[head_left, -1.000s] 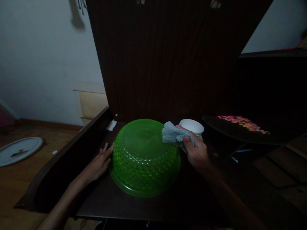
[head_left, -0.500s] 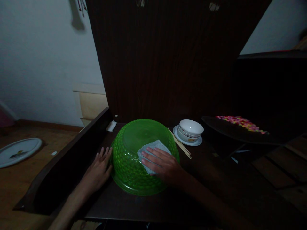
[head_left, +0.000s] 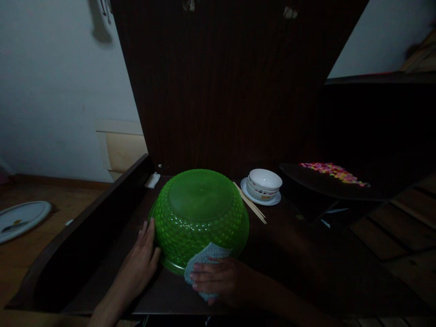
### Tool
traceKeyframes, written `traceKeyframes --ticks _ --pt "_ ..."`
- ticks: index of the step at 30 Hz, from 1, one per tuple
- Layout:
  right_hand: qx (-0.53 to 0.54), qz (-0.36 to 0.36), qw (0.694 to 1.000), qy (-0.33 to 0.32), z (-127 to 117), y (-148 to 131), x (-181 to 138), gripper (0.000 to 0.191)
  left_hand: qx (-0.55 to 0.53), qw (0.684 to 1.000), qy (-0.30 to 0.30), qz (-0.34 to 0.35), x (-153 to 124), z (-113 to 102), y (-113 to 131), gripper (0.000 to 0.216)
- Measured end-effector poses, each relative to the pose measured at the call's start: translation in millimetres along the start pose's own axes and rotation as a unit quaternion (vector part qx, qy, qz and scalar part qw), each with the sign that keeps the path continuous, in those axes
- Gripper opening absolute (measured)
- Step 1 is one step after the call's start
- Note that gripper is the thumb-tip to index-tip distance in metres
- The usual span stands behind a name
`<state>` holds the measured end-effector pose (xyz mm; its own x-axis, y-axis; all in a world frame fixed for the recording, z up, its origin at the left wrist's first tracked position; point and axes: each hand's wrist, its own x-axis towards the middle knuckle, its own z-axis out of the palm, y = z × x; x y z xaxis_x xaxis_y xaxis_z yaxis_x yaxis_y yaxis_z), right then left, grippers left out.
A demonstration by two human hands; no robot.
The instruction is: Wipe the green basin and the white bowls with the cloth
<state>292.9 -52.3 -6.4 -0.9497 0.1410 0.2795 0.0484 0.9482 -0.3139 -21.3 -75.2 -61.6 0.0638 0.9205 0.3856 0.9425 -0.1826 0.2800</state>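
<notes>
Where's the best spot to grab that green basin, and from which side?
Probably by the rim of the green basin, from its left and right together. It sits upside down, so its broad base and sloping wall offer little to hook, while the flared rim sticks out at the bottom.

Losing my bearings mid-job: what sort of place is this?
Probably a room in a home: stacked bowls and chopsticks lie beside an upturned green basin, and a wood-look floor shows at left.
</notes>
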Motion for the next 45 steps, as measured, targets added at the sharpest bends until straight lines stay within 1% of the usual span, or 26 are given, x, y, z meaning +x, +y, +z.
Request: traceKeyframes --ticks 1,3,5,7,10,12,14,16,18,19,23,27,29,30,32,33,35,36,37,38,40,41,43,44,45 --pt "0.041 0.022 0.999 -0.015 0 -3 0 0.039 -0.005 1.000 -0.003 0.005 0 -1 -1 0.068" --pt "0.126 0.056 0.990 -0.025 -4 -8 1 0.039 -0.012 1.000 -0.008 0.011 0 -5 -4 0.069" --pt "0.215 0.083 0.973 -0.016 -10 -11 3 0.039 -0.016 1.000 -0.015 0.020 1 -8 -5 0.070" --pt "0.289 0.115 0.950 0.007 -15 -12 4 0.038 -0.021 0.999 -0.021 0.030 2 -11 -6 0.070" --pt "0.340 0.175 0.923 0.044 -19 -9 6 0.035 -0.027 0.999 -0.020 0.038 3 -12 -8 0.070" --pt "0.349 0.213 0.911 0.051 -21 -6 7 0.035 -0.030 0.999 -0.020 0.037 4 -11 -9 0.070" --pt "0.347 0.237 0.907 0.039 -26 -3 7 0.037 -0.033 0.999 -0.026 0.032 4 -9 -10 0.070" --pt "0.334 0.249 0.909 0.027 -33 -2 7 0.040 -0.037 0.998 -0.032 0.029 5 -8 -12 0.070" --pt "0.321 0.261 0.910 0.035 -43 -3 6 0.044 -0.039 0.998 -0.034 0.031 6 -9 -14 0.069" --pt "0.317 0.267 0.909 0.050 -50 -4 5 0.046 -0.040 0.998 -0.038 0.036 7 -11 -16 0.068" --pt "0.308 0.272 0.900 0.148 -77 -3 0 0.054 -0.045 0.994 -0.081 0.057 17 -18 -23 0.069" --pt "0.274 0.286 0.876 0.275 -102 0 -2 0.059 -0.047 0.990 -0.120 0.059 32 -25 -29 0.070" --pt "0.210 0.284 0.870 0.343 -113 1 0 0.060 -0.045 0.988 -0.136 0.055 41 -28 -31 0.071" --pt "0.163 0.276 0.872 0.368 -117 3 2 0.059 -0.044 0.987 -0.142 0.052 46 -29 -31 0.071" --pt "0.048 0.229 0.889 0.395 -121 8 6 0.052 -0.045 0.987 -0.148 0.049 55 -31 -33 0.072" --pt "-0.015 0.186 0.901 0.392 -120 12 8 0.047 -0.047 0.987 -0.146 0.049 59 -32 -34 0.073" --pt "-0.135 0.083 0.923 0.351 -114 21 12 0.042 -0.050 0.987 -0.141 0.051 65 -33 -34 0.074" --pt "-0.183 0.036 0.929 0.318 -108 26 13 0.044 -0.051 0.988 -0.139 0.053 66 -34 -34 0.074" --pt "-0.218 0.006 0.936 0.275 -102 30 15 0.047 -0.051 0.988 -0.139 0.054 67 -34 -34 0.074" --pt "-0.235 -0.009 0.943 0.235 -96 33 17 0.049 -0.049 0.988 -0.139 0.055 68 -34 -34 0.075" --pt "-0.224 -0.003 0.959 0.173 -87 35 19 0.051 -0.045 0.988 -0.138 0.054 66 -34 -32 0.074" --pt "-0.199 0.010 0.968 0.155 -84 34 19 0.056 -0.042 0.988 -0.136 0.054 65 -34 -32 0.074" --pt "-0.142 0.045 0.978 0.143 -85 29 21 0.069 -0.035 0.989 -0.130 0.052 61 -35 -31 0.072" --pt "-0.126 0.062 0.979 0.149 -87 27 22 0.070 -0.032 0.990 -0.127 0.052 59 -35 -30 0.072" --pt "-0.125 0.078 0.977 0.156 -89 26 24 0.067 -0.029 0.991 -0.122 0.052 57 -35 -29 0.072"
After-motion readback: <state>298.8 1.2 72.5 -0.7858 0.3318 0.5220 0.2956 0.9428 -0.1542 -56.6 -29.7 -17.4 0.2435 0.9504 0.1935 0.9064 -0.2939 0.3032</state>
